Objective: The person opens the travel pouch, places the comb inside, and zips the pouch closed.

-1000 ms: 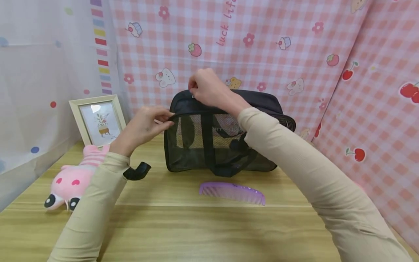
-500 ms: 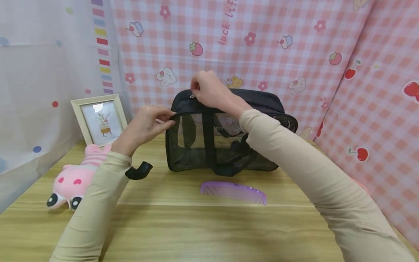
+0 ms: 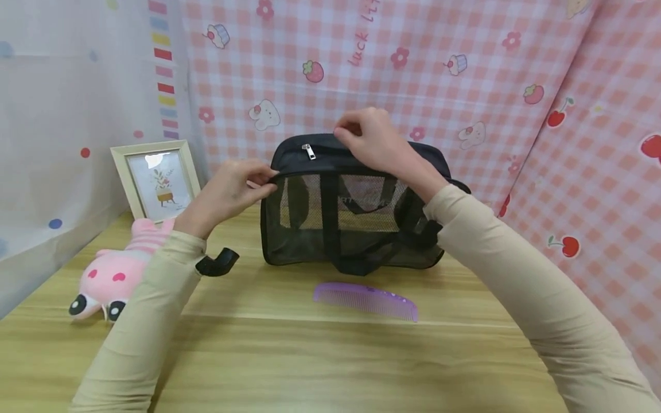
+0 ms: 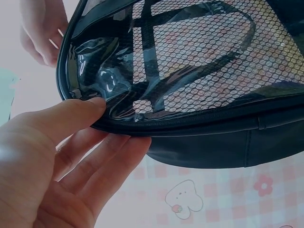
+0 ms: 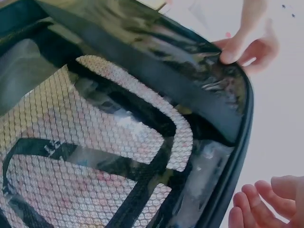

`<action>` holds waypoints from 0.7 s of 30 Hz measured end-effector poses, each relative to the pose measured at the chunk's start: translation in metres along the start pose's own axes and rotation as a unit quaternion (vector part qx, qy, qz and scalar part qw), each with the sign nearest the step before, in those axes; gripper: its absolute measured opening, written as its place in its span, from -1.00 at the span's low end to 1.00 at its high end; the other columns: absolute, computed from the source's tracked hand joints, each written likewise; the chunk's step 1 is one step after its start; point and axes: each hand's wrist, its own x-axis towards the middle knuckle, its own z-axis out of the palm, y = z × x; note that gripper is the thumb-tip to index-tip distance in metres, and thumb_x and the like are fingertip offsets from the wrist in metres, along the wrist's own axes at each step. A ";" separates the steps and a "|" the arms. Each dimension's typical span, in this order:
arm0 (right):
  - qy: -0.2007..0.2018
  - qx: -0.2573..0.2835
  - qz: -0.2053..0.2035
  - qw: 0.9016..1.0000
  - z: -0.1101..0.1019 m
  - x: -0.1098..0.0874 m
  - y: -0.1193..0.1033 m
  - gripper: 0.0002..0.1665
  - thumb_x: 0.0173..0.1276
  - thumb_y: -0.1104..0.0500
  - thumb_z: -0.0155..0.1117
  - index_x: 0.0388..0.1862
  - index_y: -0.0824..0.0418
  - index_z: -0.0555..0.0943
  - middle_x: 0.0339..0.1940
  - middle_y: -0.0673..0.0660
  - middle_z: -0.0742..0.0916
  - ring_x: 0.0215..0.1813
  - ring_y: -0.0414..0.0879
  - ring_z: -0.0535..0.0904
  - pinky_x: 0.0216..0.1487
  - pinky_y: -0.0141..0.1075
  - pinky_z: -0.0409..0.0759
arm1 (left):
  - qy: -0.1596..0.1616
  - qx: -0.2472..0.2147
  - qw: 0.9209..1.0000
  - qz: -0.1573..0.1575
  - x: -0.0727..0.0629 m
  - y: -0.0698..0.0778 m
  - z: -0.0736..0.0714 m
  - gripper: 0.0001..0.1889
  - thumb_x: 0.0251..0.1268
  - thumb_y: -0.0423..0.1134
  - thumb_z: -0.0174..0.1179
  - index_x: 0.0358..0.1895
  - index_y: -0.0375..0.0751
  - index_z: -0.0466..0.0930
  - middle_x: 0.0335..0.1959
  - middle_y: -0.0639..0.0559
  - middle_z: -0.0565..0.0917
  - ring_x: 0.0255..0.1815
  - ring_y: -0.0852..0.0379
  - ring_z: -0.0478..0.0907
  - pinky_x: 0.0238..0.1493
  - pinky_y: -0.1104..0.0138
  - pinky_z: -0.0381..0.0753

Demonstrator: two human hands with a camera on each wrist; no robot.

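A black toiletry bag (image 3: 304,212) with clear panels, mesh and strap handles stands upright at the back of the table. My left hand (image 3: 232,183) pinches its upper left corner; in the left wrist view the thumb lies on the clear panel and the fingers are behind the rim. A silver zipper pull (image 3: 310,151) lies uncovered on the bag's black top. My right hand (image 3: 372,135) is over the bag's top, to the right of the pull, holding nothing. In the right wrist view, its loosely bent fingers (image 5: 259,204) are beside the bag's rim.
A purple comb (image 3: 366,301) lies in front of the bag. To the left are a curved black piece (image 3: 218,263), a pink plush toy (image 3: 113,275) and a framed picture (image 3: 160,180). Printed cloth (image 3: 289,34) hangs close behind the bag.
My right hand has moved away from the zipper pull, to the right over the bag's top, leaving the pull in plain sight. The left hand keeps its pinch on the corner.
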 end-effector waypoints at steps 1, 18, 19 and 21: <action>0.005 0.004 -0.005 1.000 -0.001 -0.004 0.000 -0.74 0.44 0.19 0.11 -0.10 0.31 0.67 -0.22 0.15 0.71 -0.21 -0.11 0.58 -0.10 -0.28 0.56 | -0.001 -0.001 1.000 -0.001 0.000 0.001 0.000 -0.82 0.18 -0.49 0.26 -0.14 -0.45 0.65 -0.26 -0.23 0.67 -0.30 -0.03 0.64 -0.25 0.17 0.69; -0.008 0.068 -0.109 0.992 0.027 -0.100 0.010 -0.78 0.38 0.26 0.21 -0.04 0.25 0.63 -0.15 0.05 0.68 -0.19 -0.21 0.58 -0.16 -0.29 0.60 | -0.003 0.002 1.000 -0.014 0.000 -0.001 0.000 -0.83 0.18 -0.46 0.27 -0.15 -0.40 0.66 -0.26 -0.19 0.67 -0.29 0.01 0.63 -0.20 0.17 0.68; -0.015 0.076 -0.107 0.991 0.030 -0.104 0.013 -0.79 0.37 0.26 0.21 -0.04 0.25 0.63 -0.15 0.05 0.68 -0.19 -0.21 0.58 -0.16 -0.29 0.60 | -0.002 0.001 1.000 -0.015 0.001 -0.001 0.000 -0.83 0.18 -0.46 0.27 -0.16 -0.40 0.66 -0.26 -0.19 0.67 -0.30 0.01 0.64 -0.20 0.18 0.68; -0.028 0.090 -0.102 0.990 0.036 -0.111 0.018 -0.78 0.37 0.27 0.20 -0.03 0.25 0.63 -0.16 0.04 0.68 -0.18 -0.22 0.58 -0.15 -0.32 0.60 | -0.002 0.000 1.000 -0.019 0.000 -0.001 -0.001 -0.83 0.18 -0.46 0.27 -0.16 -0.41 0.66 -0.26 -0.20 0.67 -0.30 0.01 0.64 -0.20 0.18 0.68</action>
